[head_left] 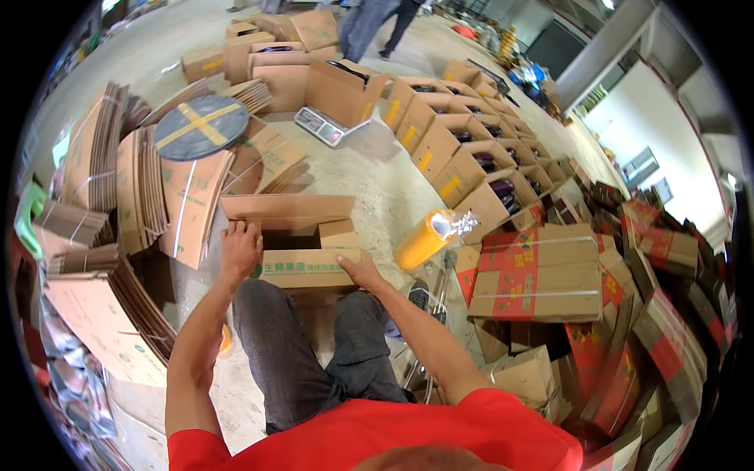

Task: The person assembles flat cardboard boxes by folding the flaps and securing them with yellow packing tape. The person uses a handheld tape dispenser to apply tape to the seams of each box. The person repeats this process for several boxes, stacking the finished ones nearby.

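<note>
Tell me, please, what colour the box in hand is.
The box is brown with green print, clearest in head view.

We see bright light, with a ceiling lamp glowing at the top. Fisheye curvature bends the edges into black corners; the far-right cartons seem slightly blurred.

Produce packing warehouse: flattened cartons in tied stacks; open boxes of eggplants in rows; digital scale; concrete floor; pillar.

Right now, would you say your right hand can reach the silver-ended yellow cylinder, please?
Probably yes: the right hand is on the brown cardboard box, with nothing visible blocking the cylinder.
</note>
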### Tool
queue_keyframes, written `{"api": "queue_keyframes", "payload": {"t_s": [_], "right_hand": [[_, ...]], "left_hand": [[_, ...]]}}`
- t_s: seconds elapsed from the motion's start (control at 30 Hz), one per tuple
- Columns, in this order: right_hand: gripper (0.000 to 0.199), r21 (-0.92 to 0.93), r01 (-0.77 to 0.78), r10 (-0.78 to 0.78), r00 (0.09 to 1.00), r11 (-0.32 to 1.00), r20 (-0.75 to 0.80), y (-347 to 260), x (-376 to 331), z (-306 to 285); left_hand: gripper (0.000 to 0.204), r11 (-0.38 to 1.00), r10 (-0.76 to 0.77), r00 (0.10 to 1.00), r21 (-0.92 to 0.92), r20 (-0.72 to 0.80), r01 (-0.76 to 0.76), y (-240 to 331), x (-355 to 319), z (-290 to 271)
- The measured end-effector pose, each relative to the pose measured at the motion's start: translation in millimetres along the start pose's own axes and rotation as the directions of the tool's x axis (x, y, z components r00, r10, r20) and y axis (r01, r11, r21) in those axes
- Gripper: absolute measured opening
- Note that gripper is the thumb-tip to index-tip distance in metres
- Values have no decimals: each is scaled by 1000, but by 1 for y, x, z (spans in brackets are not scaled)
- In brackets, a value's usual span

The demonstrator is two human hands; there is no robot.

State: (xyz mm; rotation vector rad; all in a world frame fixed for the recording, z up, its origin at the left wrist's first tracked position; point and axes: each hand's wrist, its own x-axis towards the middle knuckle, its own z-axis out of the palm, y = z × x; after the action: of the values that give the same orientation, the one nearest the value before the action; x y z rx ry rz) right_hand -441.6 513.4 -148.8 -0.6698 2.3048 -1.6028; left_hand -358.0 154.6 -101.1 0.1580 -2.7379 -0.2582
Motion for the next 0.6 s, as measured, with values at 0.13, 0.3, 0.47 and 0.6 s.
{"api": "queue_keyframes", "payload": {"t_s": [0.13,0.3,0.47,0.6], "right_hand": [[52,-8,7,-7,1000,1000,18,-5,14,7],[48,-104,18,-20,1000,994,-14,10,4,-3],[57,-162,-122,137,987,979,88,-16,8,1],[63,-17,-185,186,980,983,67,-34,7,7]], "left_hand": [[58,966,199,922,-225,332,-128,9,52,-28],[87,787,424,859,-586,287,-193,169,114,-185],[33,818,335,938,-522,93,-240,136,151,-212],[19,930,16,955,-356,297,95,12,170,-265]]}}
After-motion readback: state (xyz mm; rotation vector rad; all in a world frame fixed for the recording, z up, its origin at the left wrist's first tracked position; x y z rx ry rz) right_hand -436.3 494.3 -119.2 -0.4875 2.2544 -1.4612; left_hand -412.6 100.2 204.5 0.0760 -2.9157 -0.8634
